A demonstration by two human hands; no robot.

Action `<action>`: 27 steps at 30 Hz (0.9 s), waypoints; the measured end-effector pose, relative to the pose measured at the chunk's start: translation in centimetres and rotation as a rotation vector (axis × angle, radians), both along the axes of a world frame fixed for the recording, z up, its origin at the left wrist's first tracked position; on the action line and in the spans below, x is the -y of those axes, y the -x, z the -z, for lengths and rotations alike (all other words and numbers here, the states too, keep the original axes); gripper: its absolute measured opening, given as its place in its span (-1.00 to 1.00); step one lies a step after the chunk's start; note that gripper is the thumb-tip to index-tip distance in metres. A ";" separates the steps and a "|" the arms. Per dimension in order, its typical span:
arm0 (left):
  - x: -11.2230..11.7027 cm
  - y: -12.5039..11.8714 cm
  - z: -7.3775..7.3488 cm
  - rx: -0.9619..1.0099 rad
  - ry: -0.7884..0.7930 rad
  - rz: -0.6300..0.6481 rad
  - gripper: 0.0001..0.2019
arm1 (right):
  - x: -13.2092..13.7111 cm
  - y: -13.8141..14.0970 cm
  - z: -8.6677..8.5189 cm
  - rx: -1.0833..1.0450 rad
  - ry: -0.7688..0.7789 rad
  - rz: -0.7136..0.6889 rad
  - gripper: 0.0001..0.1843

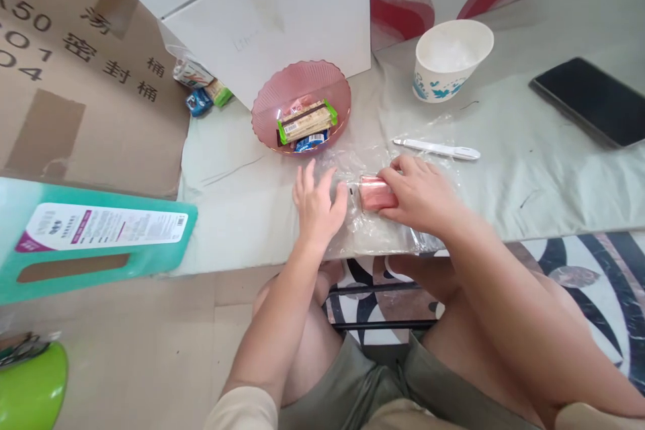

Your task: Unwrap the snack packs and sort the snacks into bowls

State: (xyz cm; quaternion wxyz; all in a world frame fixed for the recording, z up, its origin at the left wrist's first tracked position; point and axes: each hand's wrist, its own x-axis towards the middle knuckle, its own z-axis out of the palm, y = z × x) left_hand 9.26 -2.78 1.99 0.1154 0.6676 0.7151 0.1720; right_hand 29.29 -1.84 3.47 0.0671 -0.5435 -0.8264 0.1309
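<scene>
My right hand (pixel 418 191) is closed round a small pink wrapped packet (pixel 375 193) that lies on a crumpled clear plastic bag (pixel 367 232) at the table's near edge. My left hand (pixel 316 205) rests on the bag just left of the packet, fingers stretched out and slightly apart, holding nothing. Behind the hands stands a pink ribbed plastic bowl (pixel 267 104) with several wrapped snack bars (pixel 306 122) in it.
A white pen-like tool (pixel 436 148) lies behind my right hand. A paper cup (pixel 451 60) and a black phone (pixel 594 101) sit at the right. A white box (pixel 282 20), cardboard (pixel 75 80), a teal cutting board (pixel 91 242) and loose snacks (pixel 201 91) are to the left.
</scene>
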 end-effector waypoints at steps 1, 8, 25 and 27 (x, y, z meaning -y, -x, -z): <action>-0.2 0.2 0.2 -0.031 -0.005 -0.026 -0.57 | 0.2 -0.1 0.0 -0.004 -0.020 -0.006 -0.68; -1.5 0.7 0.5 -0.092 0.052 -0.046 -0.46 | 1.7 -2.2 -0.3 -0.113 -0.114 0.076 -0.75; -0.9 1.0 -0.2 -0.025 0.175 0.012 -0.47 | -15.0 7.9 -5.2 -0.299 -0.321 0.356 -0.67; -0.9 1.1 -0.3 -0.018 0.180 0.011 -0.48 | -18.1 9.2 -4.8 -0.262 -0.304 0.383 -0.62</action>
